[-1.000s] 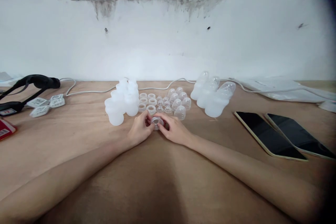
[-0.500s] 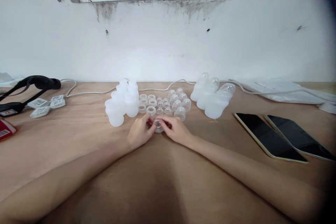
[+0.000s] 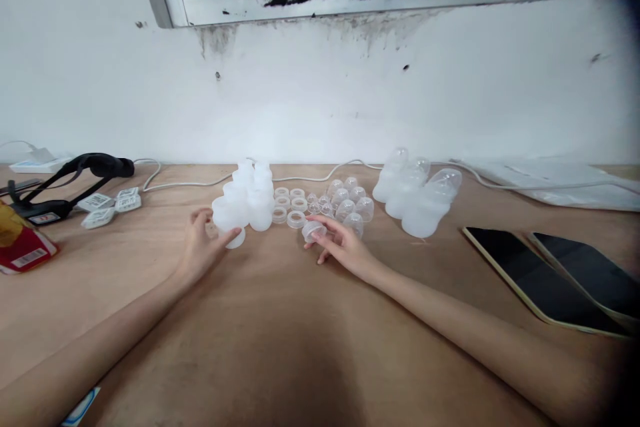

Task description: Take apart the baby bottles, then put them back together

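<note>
My right hand (image 3: 334, 240) pinches a small clear ring piece (image 3: 314, 231) between thumb and fingers, above the table. At the front of a cluster of frosted white bottles (image 3: 249, 197), my left hand (image 3: 205, 240) has its thumb and fingers spread around the nearest bottle (image 3: 235, 237); whether it grips it is unclear. Between the hands and a little farther back stand rows of clear rings (image 3: 296, 219). Small clear nipples (image 3: 325, 204) sit beside them, and clear domed caps (image 3: 365, 209) are partly behind my right hand.
Capped frosted bottles (image 3: 420, 210) stand right of the caps. Two phones (image 3: 535, 280) lie at the right. White labelled packets (image 3: 99, 216), a black strapped device (image 3: 103, 165) and a red packet (image 3: 25, 243) are at the left. A white cable (image 3: 190, 184) runs behind.
My hands have moved apart. The left went to the front white bottle, while the right lifted the clear piece. The camera view has shifted slightly.
</note>
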A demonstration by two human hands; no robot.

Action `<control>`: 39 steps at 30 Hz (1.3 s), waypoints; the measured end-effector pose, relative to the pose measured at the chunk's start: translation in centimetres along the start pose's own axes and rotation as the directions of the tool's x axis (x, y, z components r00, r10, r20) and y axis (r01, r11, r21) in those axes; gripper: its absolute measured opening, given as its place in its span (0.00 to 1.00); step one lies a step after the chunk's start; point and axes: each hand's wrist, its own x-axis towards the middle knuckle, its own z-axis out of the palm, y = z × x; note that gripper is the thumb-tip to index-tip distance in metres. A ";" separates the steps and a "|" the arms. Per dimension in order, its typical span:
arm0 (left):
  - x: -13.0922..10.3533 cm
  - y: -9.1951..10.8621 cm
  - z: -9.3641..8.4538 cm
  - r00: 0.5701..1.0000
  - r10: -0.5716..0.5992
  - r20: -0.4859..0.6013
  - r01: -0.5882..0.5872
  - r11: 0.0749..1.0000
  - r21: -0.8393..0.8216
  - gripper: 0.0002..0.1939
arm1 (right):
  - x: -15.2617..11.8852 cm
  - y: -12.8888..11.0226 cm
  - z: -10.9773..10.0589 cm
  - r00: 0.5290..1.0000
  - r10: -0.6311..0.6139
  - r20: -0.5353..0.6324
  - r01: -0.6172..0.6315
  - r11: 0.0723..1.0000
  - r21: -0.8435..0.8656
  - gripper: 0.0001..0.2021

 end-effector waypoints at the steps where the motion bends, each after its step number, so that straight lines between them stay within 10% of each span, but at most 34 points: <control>1: -0.4 -0.2 0.1 0.997 -0.037 0.071 0.038 0.999 -0.018 0.26 | -0.2 -0.1 0.0 1.000 0.026 0.001 -0.026 0.998 0.058 0.20; 15: -1.6 5.6 6.6 0.844 0.255 0.472 -0.094 0.936 -0.338 0.21 | -1.0 0.1 0.1 0.989 0.123 -0.079 -0.097 0.958 0.268 0.15; 27: -1.6 5.6 5.9 0.830 0.246 0.501 -0.039 0.921 -0.388 0.20 | -1.0 0.2 0.0 0.991 0.120 -0.064 -0.099 0.958 0.268 0.15; 34: -1.6 6.3 4.7 0.817 0.325 0.477 -0.170 0.925 -0.339 0.19 | -1.1 -0.8 0.0 0.962 0.001 -0.273 0.104 0.924 0.369 0.26; 39: -1.3 5.9 5.0 0.853 0.271 0.447 -0.100 0.924 -0.369 0.23 | -1.1 -1.0 0.0 0.978 -0.024 -0.208 0.106 0.914 0.391 0.15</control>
